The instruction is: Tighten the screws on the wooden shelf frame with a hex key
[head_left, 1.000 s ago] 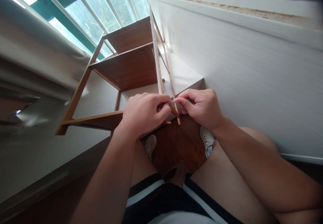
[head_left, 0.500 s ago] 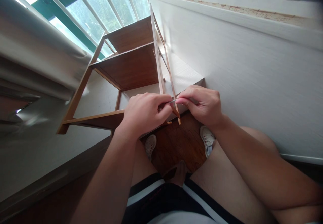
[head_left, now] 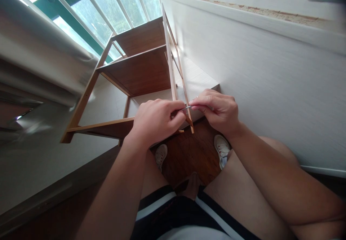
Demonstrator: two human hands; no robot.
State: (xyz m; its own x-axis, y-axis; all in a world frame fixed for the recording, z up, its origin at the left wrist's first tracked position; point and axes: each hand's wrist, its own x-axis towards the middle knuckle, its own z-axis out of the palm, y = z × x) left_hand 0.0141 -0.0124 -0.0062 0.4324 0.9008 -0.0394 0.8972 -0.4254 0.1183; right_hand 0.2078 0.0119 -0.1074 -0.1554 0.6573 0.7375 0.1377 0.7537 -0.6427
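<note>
- The right hand (head_left: 216, 110) had its grip closed on a thin metal pin (head_left: 186, 107), pinched between thumb and fingertips, with only a short bright length showing. What kind of tool or fastener it was could not be told.
- The left hand (head_left: 156, 119) had its grip closed too, fingers curled round the near end of a rail (head_left: 173, 84) of the wooden rack (head_left: 140, 72), its thumb meeting the pin's tip.
- The pin looked stiff, smooth and light, and so easy to let slip; a fingertip pinch close to its working end seemed the surest hold.
- The rack looked light for its bulk and rigid in the shelves, but its rails were thin and likely to flex or split under sideways force. It would be better held at a joint, where rail meets shelf, than mid-span.
- The rack was warm brown wood with flat shelf boards and pale slim rails. It lay tipped over, leading away from the person's knees.
- Its near end was above the dark wooden floor (head_left: 189, 153), between the person's shoes (head_left: 222, 148).
- A white cabinet (head_left: 270, 81) stood to the right, with a curtain (head_left: 40, 63) and window (head_left: 108, 9) to the left.
</note>
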